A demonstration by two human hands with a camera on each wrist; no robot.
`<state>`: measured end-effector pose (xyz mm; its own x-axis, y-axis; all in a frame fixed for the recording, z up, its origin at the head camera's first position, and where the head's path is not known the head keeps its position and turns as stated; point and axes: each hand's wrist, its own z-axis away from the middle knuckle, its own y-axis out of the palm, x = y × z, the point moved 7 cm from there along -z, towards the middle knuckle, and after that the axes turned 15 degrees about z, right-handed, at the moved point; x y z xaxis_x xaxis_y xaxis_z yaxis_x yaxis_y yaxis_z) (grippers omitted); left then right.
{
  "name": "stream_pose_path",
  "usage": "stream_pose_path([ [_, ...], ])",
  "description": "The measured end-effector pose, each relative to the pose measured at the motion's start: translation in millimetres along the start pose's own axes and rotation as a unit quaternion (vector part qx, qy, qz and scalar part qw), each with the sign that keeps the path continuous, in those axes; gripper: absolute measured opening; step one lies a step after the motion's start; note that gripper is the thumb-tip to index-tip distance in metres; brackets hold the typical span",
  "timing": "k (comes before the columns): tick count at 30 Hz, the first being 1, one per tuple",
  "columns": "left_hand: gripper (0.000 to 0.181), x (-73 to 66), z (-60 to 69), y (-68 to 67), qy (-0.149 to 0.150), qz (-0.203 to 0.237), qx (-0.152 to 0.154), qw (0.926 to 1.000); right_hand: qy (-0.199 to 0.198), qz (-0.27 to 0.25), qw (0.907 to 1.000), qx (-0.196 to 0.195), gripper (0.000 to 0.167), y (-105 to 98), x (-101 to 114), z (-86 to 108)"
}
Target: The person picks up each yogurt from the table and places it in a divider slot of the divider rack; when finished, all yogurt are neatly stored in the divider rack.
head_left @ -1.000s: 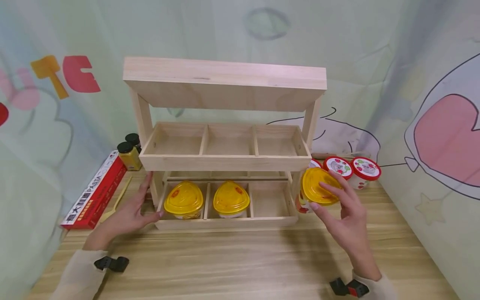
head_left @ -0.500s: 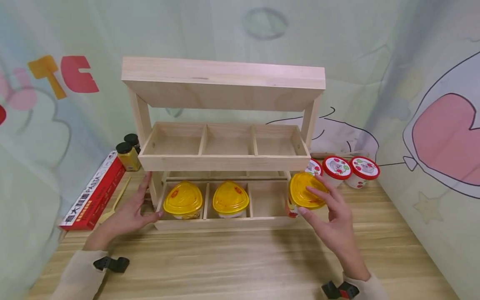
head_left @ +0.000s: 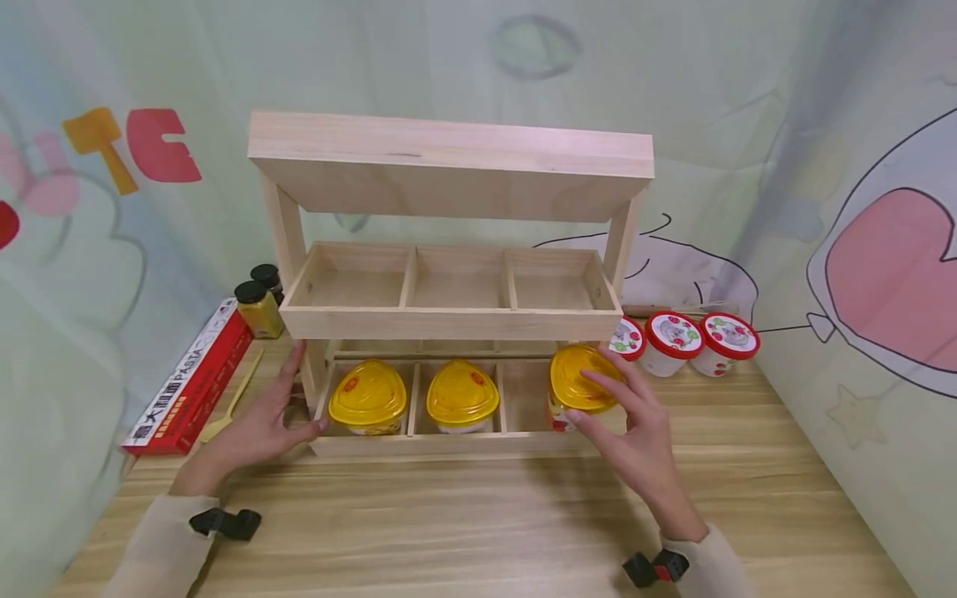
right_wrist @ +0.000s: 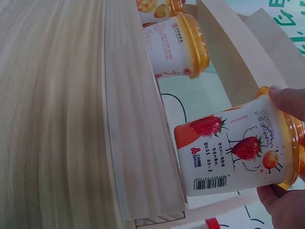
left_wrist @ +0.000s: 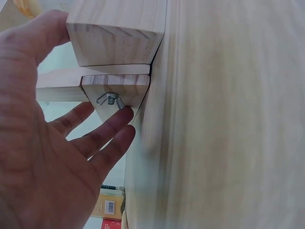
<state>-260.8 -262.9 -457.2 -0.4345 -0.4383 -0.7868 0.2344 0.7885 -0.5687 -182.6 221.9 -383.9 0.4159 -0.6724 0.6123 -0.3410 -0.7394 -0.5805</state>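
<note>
My right hand (head_left: 635, 432) grips a yellow-lidded cup (head_left: 585, 379) by its lid, over the right compartment of the wooden rack's lower tray (head_left: 449, 447). Strawberries are printed on the cup (right_wrist: 228, 152) in the right wrist view, its base close to the tray's front wall (right_wrist: 138, 124). Two more yellow-lidded cups, one on the left (head_left: 368, 397) and one in the middle (head_left: 462, 396), sit in the other compartments. With fingers spread, my left hand (head_left: 257, 432) touches the rack's left end; in the left wrist view its fingertips (left_wrist: 125, 114) are by a wing nut (left_wrist: 110, 98).
The rack's upper tray (head_left: 449, 322) has three bare compartments beneath a wooden top board (head_left: 449, 149). Red-lidded tubs (head_left: 673, 334) stand at the right. Left of the rack are a red pasta box (head_left: 187, 382), a yellow utensil (head_left: 233, 399) and dark-capped jars (head_left: 259, 311).
My right hand has carried its cup leftward, from outside the rack's right end to over the right compartment, uncovering the red-lidded tubs. The left hand has stayed at the rack's left end.
</note>
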Motion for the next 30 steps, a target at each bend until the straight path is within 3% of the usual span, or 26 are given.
stream_pose_path([
  [11,0.137,-0.7,-1.9,1.0,0.0,0.014,0.004,0.9999,0.014,0.036,0.9993,0.004,0.049,25,-7,-1.3],
  [19,0.137,-1.1,-1.5,0.1,0.006,0.003,0.002,1.0,-0.008,0.067,0.9977,0.012,0.049,41,-5,6.2],
  [30,0.136,-0.9,0.0,0.6,-0.009,0.003,0.003,1.0,0.001,0.075,0.9963,0.042,0.05,45,-3,10.2],
])
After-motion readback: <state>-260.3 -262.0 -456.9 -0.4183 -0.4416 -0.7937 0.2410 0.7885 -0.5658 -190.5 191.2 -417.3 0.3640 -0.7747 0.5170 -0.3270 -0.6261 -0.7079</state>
